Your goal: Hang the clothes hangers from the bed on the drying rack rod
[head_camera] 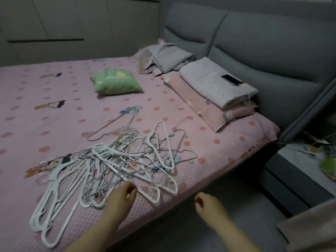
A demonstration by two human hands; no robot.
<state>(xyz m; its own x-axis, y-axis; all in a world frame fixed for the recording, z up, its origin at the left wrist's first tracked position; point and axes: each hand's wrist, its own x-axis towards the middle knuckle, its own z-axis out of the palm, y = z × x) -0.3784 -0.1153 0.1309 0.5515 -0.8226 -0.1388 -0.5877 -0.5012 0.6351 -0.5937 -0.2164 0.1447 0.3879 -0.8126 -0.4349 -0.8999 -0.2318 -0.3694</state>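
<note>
Head view shows me the hangers (116,160) in a tangled heap on the bed (45,99), near its front edge. White plastic ones fan out at the left and front, thin wire ones are knotted through the middle, and one wire hanger lies a little apart on the far side. My left hand (121,197) hovers over the sheet just beside the heap's near edge, fingers loosely curled and gripping nothing (whether a fingertip brushes the nearest white hanger I cannot tell). My right hand (205,202) hangs past the bed's edge, above the floor, well apart from the heap, fingers likewise loosely curled around nothing. Farther back a green pillow (116,81) lies alone on the pink sheet. Against the grey headboard (254,42) sits folded bedding (214,84), with a phone (231,80) lying on the top fold. A nightstand (291,179) stands beside the bed at the right, cluttered with things too blurred to name.
</note>
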